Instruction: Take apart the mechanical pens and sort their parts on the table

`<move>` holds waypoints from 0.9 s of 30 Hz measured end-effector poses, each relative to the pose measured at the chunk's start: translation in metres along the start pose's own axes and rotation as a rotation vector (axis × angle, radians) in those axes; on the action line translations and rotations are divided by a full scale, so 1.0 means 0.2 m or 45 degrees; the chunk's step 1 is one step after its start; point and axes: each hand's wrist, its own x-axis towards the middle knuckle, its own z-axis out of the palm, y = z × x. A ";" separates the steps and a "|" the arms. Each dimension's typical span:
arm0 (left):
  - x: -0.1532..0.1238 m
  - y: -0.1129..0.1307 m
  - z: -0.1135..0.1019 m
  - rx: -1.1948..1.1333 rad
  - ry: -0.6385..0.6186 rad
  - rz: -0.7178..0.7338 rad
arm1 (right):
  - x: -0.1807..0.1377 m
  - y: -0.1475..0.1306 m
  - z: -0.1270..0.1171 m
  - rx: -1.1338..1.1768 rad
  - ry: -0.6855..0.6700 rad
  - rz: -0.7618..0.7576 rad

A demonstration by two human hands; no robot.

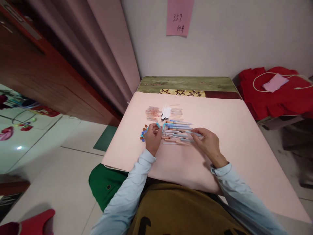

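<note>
A pile of pen barrels in blue, pink and tan lies on the pale pink table mat. My right hand rests at the pile's right end, fingers pinched on a light blue pen. My left hand is curled at the pile's left end and holds a small blue pen cap between its fingertips. Small blue and brown caps lie scattered just left of that hand. Behind the pile lie black-tipped white refills and clear packets.
The table stands against a grey wall bearing a pink paper note. A curtain hangs at left. A red cloth with a cable and pink paper lies on a surface to the right. A green bag sits below the table's left corner.
</note>
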 end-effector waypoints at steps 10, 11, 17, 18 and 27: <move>-0.04 -0.01 0.07 0.051 -0.111 -0.104 | 0.07 -0.04 0.16 -0.216 0.060 -0.308; -0.04 -0.02 0.07 0.049 -0.099 -0.113 | 0.08 -0.04 0.17 -0.277 0.053 -0.314; -0.04 -0.02 0.06 0.195 -0.083 0.001 | 0.12 -0.02 0.18 -0.448 0.001 -0.382; -0.04 -0.02 0.05 0.188 -0.080 0.003 | 0.12 -0.01 0.17 -0.437 -0.003 -0.393; -0.06 0.13 0.09 -0.639 -0.279 -0.523 | 0.04 -0.14 0.08 0.416 -0.255 -0.024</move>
